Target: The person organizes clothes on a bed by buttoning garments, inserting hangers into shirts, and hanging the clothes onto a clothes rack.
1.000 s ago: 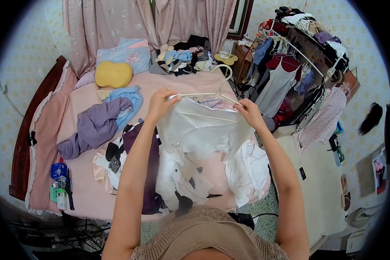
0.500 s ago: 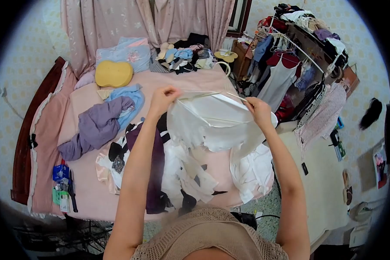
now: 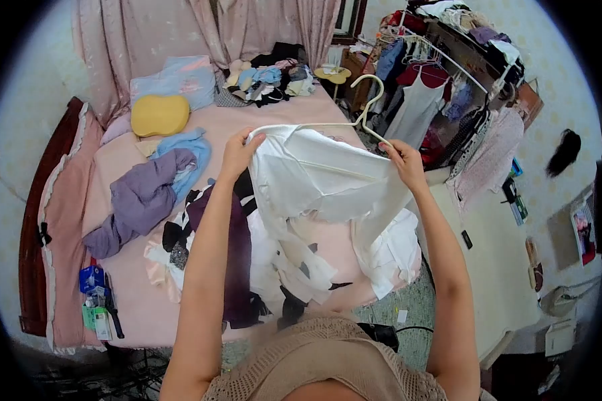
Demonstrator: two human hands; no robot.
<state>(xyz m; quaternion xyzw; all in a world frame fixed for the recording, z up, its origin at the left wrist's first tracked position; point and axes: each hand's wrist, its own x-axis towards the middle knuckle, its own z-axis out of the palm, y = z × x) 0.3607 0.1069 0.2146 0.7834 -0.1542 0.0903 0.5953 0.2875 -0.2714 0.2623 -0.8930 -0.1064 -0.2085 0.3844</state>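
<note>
A white shirt (image 3: 328,187) hangs spread between my hands on a cream clothes hanger (image 3: 374,100), the hook standing up above it. My left hand (image 3: 242,152) is closed on the shirt's left shoulder, at the end of the hanger's arm. At the other side, my right hand (image 3: 406,162) pinches the right arm of the hanger, close to the cloth. The shirt's lower parts drop toward the bed, over other white clothes (image 3: 391,250). A dark purple garment (image 3: 237,267) lies on the bed beside my left forearm.
The pink-covered bed (image 3: 281,120) carries a yellow cushion (image 3: 160,115), a purple-grey garment (image 3: 144,190) and a heap of clothes (image 3: 267,77) at the back. On the right stand a loaded clothes rack (image 3: 455,63) and a cream surface (image 3: 495,267). Small boxes (image 3: 95,281) sit at left.
The hanger's hook has risen into clearer view. My left hand has shifted slightly left, and the shirt is stretched wider across the hanger. The view has turned a little.
</note>
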